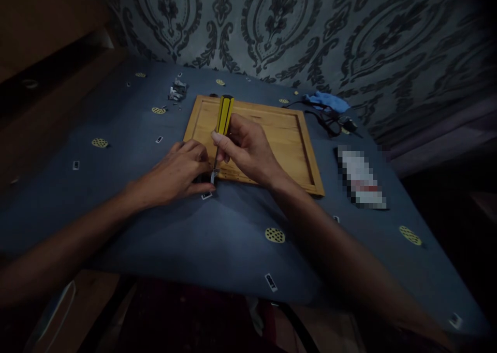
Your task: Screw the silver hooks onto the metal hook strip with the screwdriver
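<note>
My right hand [248, 148] is closed round a yellow and black screwdriver [224, 116], which stands nearly upright with its shaft pointing down. The shaft meets a small metal piece [214, 175] at the near left corner of a framed wooden board [272, 143]. My left hand [182, 172] is beside that corner, its fingers bent round the edge and its thumb stretched toward the metal piece. Whether the left fingers grip the board or the metal piece is hard to make out. The board lies flat on the blue patterned cloth.
Several small metal parts [177, 90] lie at the back left of the table [128, 223]. Black-framed glasses [330, 122] and a blue cloth [328, 101] are at the back right, with a blurred flat item [361, 179] nearer. A patterned wall [272, 27] borders the table's back.
</note>
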The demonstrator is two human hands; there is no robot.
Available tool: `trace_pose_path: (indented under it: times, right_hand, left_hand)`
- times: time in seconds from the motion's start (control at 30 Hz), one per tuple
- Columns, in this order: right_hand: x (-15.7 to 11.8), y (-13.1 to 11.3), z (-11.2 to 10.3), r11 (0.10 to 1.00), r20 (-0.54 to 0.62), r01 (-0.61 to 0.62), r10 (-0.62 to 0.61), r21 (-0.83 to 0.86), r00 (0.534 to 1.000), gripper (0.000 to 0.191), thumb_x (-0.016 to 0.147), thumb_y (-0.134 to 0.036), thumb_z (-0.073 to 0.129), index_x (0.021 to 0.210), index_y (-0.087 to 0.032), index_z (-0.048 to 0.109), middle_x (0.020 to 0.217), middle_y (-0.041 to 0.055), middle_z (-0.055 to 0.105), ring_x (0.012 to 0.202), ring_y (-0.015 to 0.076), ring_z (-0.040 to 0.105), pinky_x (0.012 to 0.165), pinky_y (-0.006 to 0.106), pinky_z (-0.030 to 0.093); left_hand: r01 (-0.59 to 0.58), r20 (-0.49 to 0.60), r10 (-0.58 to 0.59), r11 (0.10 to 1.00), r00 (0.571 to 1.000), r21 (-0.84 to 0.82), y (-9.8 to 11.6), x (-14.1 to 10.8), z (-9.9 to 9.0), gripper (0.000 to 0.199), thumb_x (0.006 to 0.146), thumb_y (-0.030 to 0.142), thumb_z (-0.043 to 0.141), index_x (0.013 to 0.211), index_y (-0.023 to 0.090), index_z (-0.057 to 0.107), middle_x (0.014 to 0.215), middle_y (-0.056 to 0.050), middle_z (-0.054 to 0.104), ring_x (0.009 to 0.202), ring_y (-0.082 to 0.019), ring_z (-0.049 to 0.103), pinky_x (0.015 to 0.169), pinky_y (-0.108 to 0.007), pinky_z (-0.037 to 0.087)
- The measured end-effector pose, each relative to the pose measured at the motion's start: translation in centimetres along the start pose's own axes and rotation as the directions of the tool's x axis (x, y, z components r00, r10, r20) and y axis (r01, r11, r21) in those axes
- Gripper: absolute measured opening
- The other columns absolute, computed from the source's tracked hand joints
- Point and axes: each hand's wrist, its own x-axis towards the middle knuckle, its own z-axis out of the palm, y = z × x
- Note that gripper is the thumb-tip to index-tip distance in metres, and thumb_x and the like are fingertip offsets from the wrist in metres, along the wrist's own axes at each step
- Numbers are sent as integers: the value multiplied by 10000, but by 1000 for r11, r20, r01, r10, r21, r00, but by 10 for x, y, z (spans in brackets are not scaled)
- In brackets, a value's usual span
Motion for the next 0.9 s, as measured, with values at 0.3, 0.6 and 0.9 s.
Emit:
trace_pose_path:
  times: [0.3, 0.6, 0.9]
  right_hand:
    - [0, -3, 1, 997, 41, -39, 36, 60, 999, 399, 951, -622, 748, 916, -284, 540, 835, -23, 650, 636, 152, 640, 576, 329, 554]
    - [3, -5, -5, 987, 145, -25, 2, 157, 989, 343, 959, -531, 764, 942, -257, 559, 749, -49, 658, 660, 138, 694, 653, 310, 609]
    - [3, 5, 6, 984, 36, -22, 15, 179, 999, 415, 928, -624, 774, 880, -282, 544, 735, -52, 631, 615, 156, 677, 603, 325, 604]
  left_hand:
    - [-30, -32, 30, 1000, 999, 1, -3, -1, 4, 367, 1039, 535, 670, 1178, 214, 782, 1262, -123, 661, 1205, -332, 552, 991, -476, 456]
    - [-19, -18, 20, 999, 1000, 43, -2, 0, 3, 375, 1021, 537, 700, 1235, 237, 772, 1198, -116, 653, 1160, -335, 556, 914, -447, 451]
    - [-30, -7, 30, 998, 1000, 48, -1, 0, 1, 402, 1029, 552, 681, 1229, 213, 764, 1208, -121, 654, 1159, -335, 555, 927, -451, 453]
